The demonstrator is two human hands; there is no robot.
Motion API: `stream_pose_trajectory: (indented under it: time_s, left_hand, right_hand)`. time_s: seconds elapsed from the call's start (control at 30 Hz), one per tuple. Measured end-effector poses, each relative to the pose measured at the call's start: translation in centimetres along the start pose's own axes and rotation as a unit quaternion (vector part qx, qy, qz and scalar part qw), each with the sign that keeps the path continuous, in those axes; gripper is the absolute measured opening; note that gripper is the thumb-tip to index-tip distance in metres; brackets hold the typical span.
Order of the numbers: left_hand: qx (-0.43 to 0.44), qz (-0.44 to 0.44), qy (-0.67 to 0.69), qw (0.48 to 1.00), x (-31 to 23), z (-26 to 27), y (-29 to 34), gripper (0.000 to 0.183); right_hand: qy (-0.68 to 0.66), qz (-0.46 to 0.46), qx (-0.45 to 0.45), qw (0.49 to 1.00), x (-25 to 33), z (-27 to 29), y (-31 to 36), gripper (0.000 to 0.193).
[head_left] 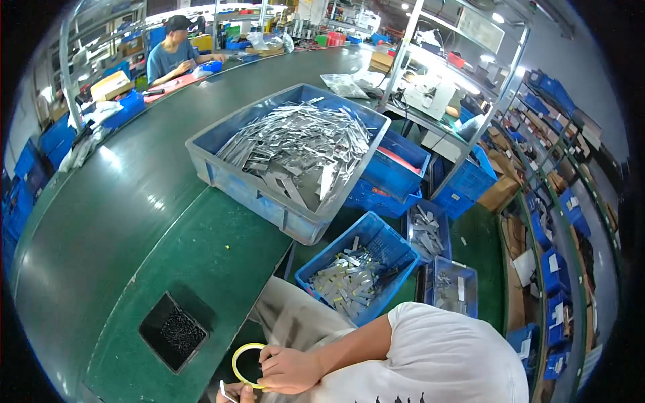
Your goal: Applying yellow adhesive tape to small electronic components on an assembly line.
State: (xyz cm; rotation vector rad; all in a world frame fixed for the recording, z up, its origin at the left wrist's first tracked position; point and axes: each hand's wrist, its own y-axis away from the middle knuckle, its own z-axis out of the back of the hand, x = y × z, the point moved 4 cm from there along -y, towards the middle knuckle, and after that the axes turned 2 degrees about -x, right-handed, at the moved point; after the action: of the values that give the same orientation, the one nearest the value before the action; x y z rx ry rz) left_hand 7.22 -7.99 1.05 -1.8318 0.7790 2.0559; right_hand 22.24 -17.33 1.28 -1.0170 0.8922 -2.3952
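At the lower edge, my right hand [290, 369] is closed on the rim of a roll of yellow tape [236, 363]. My left hand [243, 394], partly cut off by the picture's edge, pinches a thin pale strip [226, 391] just below the roll. Both hands are close together over my lap, beside the green table's edge. To their left, a black square bin [149, 330] of small dark parts stands on the green tabletop [171, 262].
A large grey-blue crate [259, 209] heaped with flat metal strips stands on the table. Beside my leg sits a blue basket [398, 258] of similar pieces, with more bins [470, 274] to its right. Shelves [568, 221] line the right. A co-worker [173, 57] sits across at far left.
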Motion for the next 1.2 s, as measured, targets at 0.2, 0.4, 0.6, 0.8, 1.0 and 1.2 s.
stream_pose_trajectory:
  time_s: [0.2, 0.4, 0.6, 0.8, 1.0, 1.2]
  left_hand:
    - [0.022, -0.006, 0.021, 1.0, 0.6, 0.0, -0.1, 0.008]
    - [0.017, 0.033, 0.026, 0.999, 1.0, 0.3, 0.3, 0.006]
    - [0.022, 0.032, 0.073, 0.997, 1.4, -0.1, 0.3, 0.008]
    - [0.06, -0.038, -0.012, 0.997, 1.8, -0.6, 1.5, 0.014]
    - [-0.032, -0.064, -0.06, 0.996, 0.2, 0.9, 1.6, 0.031]
    - [-0.046, -0.022, 0.017, 0.999, -0.2, 0.2, 1.6, 0.034]
  right_hand:
    - [-0.001, -0.014, -0.002, 1.0, 0.0, 0.0, 0.2, 0.016]
    - [0.002, -0.01, -0.004, 1.0, 0.4, 0.0, 0.0, 0.01]
    - [0.015, -0.013, 0.003, 1.0, 0.6, -0.1, 0.3, 0.011]
    - [0.006, -0.011, -0.026, 1.0, 0.5, -0.1, 0.0, 0.011]
    - [-0.005, 0.008, -0.045, 0.999, 1.4, 0.4, -2.1, 0.012]
    - [0.013, -0.003, -0.054, 0.998, 0.7, -0.1, -2.1, 0.013]
